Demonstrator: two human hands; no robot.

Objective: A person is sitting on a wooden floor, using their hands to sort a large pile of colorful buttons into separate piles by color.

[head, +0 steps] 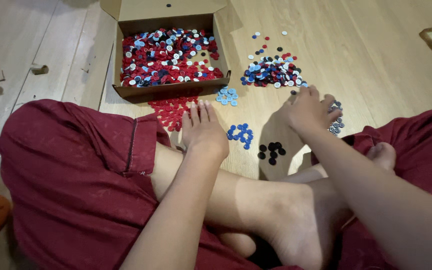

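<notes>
Left hand (203, 127): flat, fingers together, grip empty, resting by red button pile (172, 109). Right hand (310, 107): fingers curled over grey buttons (336, 120); grip state indeterminable. Cardboard box (168, 91) of mixed buttons beyond, on wooden floor (376, 60).

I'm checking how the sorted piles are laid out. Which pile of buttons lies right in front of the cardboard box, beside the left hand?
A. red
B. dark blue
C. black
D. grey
A: the red pile spreads on the floor against the front wall of the box, just beside the left hand; the black buttons lie nearer the legs.
</notes>
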